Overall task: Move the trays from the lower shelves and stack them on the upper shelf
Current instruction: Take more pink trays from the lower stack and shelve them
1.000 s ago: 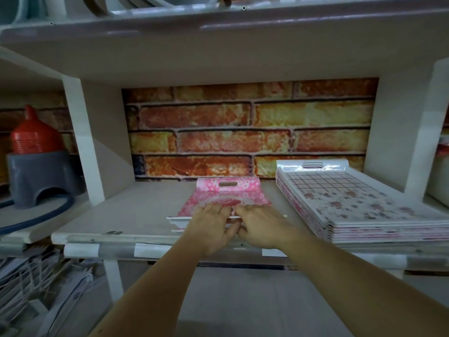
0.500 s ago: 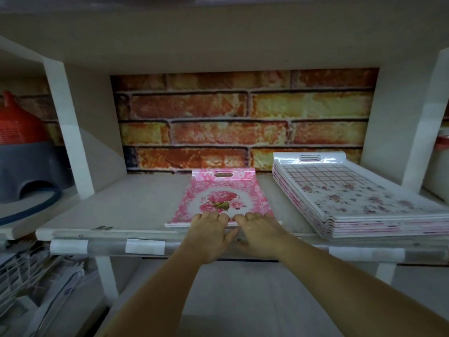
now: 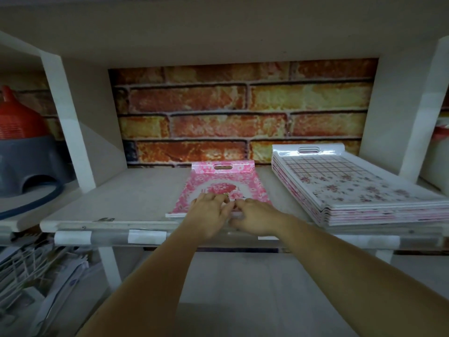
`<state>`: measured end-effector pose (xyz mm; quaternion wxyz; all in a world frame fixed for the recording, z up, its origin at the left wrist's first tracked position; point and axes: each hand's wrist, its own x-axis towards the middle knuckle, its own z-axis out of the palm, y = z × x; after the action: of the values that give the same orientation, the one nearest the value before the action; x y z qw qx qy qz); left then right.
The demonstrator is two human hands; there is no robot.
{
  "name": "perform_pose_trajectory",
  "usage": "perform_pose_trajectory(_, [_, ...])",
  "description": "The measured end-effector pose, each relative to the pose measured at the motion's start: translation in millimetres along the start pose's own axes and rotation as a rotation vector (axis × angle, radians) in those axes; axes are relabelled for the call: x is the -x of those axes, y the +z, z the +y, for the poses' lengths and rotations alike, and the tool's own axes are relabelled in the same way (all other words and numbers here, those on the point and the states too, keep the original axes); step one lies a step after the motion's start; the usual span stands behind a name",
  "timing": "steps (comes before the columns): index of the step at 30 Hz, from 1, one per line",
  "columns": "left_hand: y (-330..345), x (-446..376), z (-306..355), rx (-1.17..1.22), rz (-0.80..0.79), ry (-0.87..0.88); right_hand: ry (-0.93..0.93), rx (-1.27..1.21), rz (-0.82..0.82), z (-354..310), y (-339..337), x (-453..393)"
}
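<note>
Fingers of both hands, the left hand point(image 3: 208, 215) and the right hand point(image 3: 255, 218), lie loosely spread and a little curled over the near end of the pink tray point(image 3: 220, 188), tips on its flowered face and touching each other at its middle; whether any thumb is hooked under its lip cannot be told. That tray lies flat at the front edge of the shelf point(image 3: 116, 203), between the shelf's bare left part and the stack of trays point(image 3: 352, 190) toward its right end. Judging by this, the step in hand is setting one tray down or squaring it, and the next move calls for letting go without dragging it over the edge.
</note>
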<state>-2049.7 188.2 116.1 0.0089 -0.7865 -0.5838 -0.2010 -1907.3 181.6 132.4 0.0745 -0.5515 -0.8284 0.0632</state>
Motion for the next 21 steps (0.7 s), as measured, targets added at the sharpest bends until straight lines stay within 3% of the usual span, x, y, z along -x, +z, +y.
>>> perform_pose_trajectory(4, [-13,2,5,-0.005,-0.008,-0.008,-0.007,-0.046,0.081,-12,-6,7])
perform_pose_trajectory(21, [-42,51,16,0.046,0.084,-0.047,0.123,-0.270,0.159,-48,-19,51])
